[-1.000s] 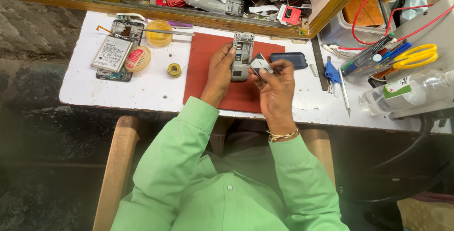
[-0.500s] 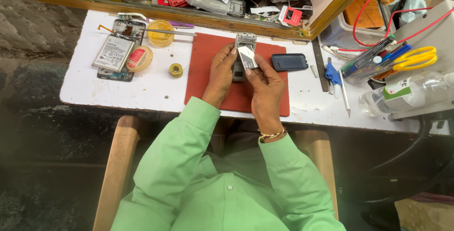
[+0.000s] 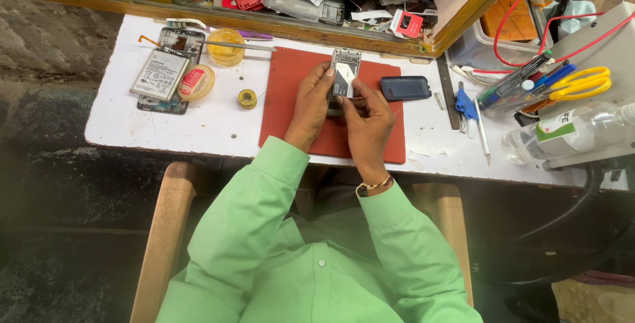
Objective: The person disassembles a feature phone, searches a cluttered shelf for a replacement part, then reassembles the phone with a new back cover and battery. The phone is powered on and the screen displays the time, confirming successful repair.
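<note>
Over a red work mat [image 3: 291, 91], my left hand [image 3: 309, 106] grips the left side of an opened phone body [image 3: 344, 59] with its insides showing. My right hand [image 3: 365, 123] presses a flat grey battery [image 3: 343, 81] onto that phone with thumb and fingers. A gold bracelet sits on my right wrist. Both arms are in green sleeves.
A dark blue phone back cover [image 3: 405, 87] lies on the mat's right. Another opened phone with a battery [image 3: 161, 75], a yellow dish [image 3: 225, 46] and a small solder spool [image 3: 247, 98] lie left. Screwdrivers, yellow scissors [image 3: 582, 82] and a clear bottle [image 3: 569, 131] crowd the right; a cluttered shelf runs behind.
My right hand brought the battery from beside the phone onto the phone body, uncovering the dark blue back cover on the mat. My left hand stayed on the phone.
</note>
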### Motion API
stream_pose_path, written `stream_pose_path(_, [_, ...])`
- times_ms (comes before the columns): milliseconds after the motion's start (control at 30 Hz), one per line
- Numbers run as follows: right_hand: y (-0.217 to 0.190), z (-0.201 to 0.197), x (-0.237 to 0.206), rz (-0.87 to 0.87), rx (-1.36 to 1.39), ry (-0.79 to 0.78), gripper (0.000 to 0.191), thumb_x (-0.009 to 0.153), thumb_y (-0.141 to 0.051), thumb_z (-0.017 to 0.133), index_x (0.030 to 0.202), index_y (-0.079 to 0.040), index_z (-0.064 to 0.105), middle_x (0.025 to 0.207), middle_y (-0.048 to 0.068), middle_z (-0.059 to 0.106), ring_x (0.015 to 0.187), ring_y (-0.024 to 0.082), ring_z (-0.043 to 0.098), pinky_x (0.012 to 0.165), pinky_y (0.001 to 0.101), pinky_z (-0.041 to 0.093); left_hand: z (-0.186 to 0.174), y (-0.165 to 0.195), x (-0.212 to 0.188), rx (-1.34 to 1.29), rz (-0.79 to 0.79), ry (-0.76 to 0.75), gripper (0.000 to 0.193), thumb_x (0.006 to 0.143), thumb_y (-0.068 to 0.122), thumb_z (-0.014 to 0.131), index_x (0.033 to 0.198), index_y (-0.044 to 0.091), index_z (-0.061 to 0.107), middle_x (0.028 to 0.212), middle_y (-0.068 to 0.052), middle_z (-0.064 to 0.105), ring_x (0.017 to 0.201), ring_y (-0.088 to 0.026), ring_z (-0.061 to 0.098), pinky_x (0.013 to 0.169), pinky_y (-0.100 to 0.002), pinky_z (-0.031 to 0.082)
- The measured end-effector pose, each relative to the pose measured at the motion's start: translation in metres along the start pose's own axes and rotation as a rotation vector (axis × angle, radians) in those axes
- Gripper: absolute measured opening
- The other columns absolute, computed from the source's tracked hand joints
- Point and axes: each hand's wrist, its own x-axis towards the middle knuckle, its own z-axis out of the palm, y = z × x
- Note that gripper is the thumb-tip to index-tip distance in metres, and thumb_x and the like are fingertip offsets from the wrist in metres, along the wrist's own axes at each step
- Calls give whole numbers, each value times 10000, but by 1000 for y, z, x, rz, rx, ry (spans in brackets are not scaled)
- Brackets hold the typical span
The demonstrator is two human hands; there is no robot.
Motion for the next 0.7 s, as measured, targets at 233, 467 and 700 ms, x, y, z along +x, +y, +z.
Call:
stream_pose_path(233, [0, -8, 5, -239, -388, -6, 383, 842, -22, 864, 1206, -30, 746, 950, 66, 590, 727, 137, 579, 624, 265, 525, 0, -3, 2, 82, 37, -21, 257, 1073, 196, 536, 1213, 1, 630, 973, -41, 707, 790, -66, 638, 671, -228, 537])
stream_pose_path(467, [13, -10, 7, -299, -233, -23, 349, 861, 16, 834, 1183, -19, 706, 1092, 55, 619, 866, 112, 668, 756, 254, 601, 1, -5, 2, 182, 74, -12, 246, 1084, 186, 517, 1188, -5, 633, 963, -40, 711, 789, -66, 624, 684, -239, 541])
stream_pose_path(700, [14, -11, 27, 129, 163, -40, 469, 755, 81, 819, 1167, -28, 625, 940, 3, 645, 765, 53, 632, 663, 199, 558, 1, -4, 0, 348, 195, -52, 249, 1092, 172, 518, 1217, -10, 634, 1021, -49, 715, 907, -90, 622, 823, -270, 554])
